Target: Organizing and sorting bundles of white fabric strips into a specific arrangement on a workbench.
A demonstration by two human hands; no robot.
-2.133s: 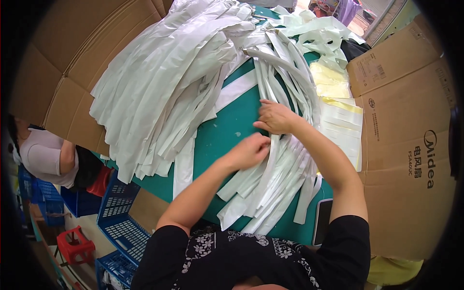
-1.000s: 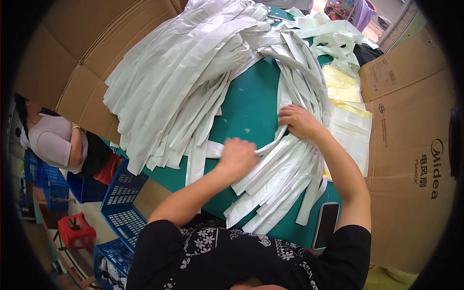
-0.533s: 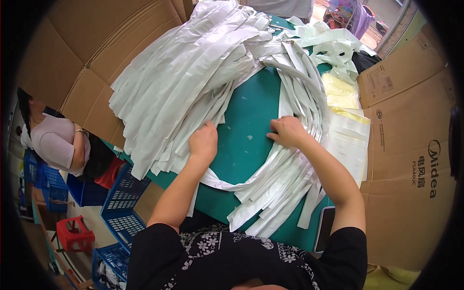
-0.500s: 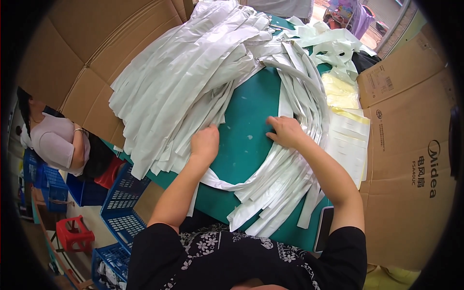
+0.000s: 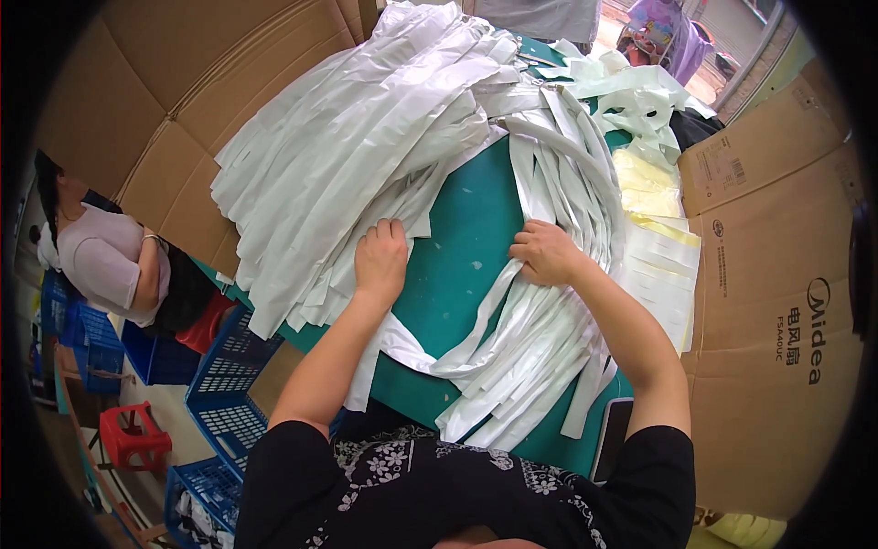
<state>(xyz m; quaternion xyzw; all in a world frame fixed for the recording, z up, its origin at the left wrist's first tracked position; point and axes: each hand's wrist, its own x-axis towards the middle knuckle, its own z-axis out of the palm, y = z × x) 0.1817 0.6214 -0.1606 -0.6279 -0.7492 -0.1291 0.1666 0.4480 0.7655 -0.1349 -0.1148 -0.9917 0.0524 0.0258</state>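
The person's right hand (image 5: 546, 253) pinches a long white strip (image 5: 494, 300) sagging in a loop below it, while the left hand (image 5: 380, 259) curls against the fanned strip pile (image 5: 320, 174) beside it, its hold indiscernible.

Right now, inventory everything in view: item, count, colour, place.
Long glossy strips: uncountable, white, heaped left and right
Flat tabletop: one, green, under strips
Thin holed sheeting: count unclear, pale green, far right
Flat crinkled packet: count unclear, pale yellow, right
Flat paper sheets: several, white with yellow edges, right
Rectangular phone: one, dark, right near edge
Large cardboard panels: several, brown, both sides
Openwork plastic crates: several, blue, lower left
Low plastic stool: one clear, red, lower left
Co-worker: one, pale top, far left
Patterned top: one, black, bottom
Left hand: one, bare, at left strips
Right hand: one, bare, on right strips
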